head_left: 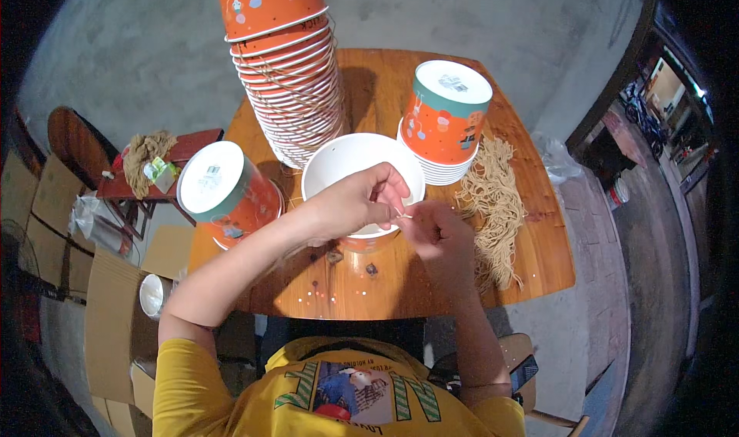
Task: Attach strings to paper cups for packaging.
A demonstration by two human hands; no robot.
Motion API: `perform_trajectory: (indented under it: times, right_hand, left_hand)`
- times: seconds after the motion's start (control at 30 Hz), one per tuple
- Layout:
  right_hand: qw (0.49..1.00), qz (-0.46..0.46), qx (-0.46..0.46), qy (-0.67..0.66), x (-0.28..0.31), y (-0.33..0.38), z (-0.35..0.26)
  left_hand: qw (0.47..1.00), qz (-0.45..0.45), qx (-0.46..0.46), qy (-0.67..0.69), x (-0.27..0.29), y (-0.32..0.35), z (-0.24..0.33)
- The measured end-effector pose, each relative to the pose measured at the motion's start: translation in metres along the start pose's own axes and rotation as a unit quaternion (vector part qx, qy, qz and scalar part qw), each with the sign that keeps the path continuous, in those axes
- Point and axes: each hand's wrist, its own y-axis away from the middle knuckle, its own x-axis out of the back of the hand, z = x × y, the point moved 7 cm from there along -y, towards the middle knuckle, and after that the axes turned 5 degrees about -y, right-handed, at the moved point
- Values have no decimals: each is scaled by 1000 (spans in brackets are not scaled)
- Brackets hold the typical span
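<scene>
I log a short pale string (403,215) pinched between both hands over the near rim of an open paper bucket (339,160), white inside, orange outside, standing at the table's middle. The left hand (362,198) lies across the bucket's mouth, its thumb and forefinger closed on the string's left end; the right hand (435,229) sits just beside the rim, fingers curled narrow on the other end. The string is too thin for me to tell whether it passes through the bucket's wall. Right of the right hand lies a heap of tan strings (493,206) on the wooden table (539,260). Behind it stands a short stack of upturned buckets (446,121); a tall stack (289,68) rises behind the open one, and a single bucket (227,191) lies tipped at the left edge.
</scene>
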Motion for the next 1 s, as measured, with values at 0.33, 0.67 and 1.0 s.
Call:
perform_trajectory:
  times: [0.33, 0.67, 1.0]
  right_hand:
    - [998, -19, -53, 4, 0, -2, 7]
    - [997, 33, 28, 66, 1, 0, -5]
    - [996, 41, 20, 78, 1, 2, -9]
  left_hand:
    - [944, 55, -98, -311, -4, 9, 17]
    - [887, 173, -157, -399, -15, 18, 31]
    - [956, 162, -67, -237, -5, 14, 12]
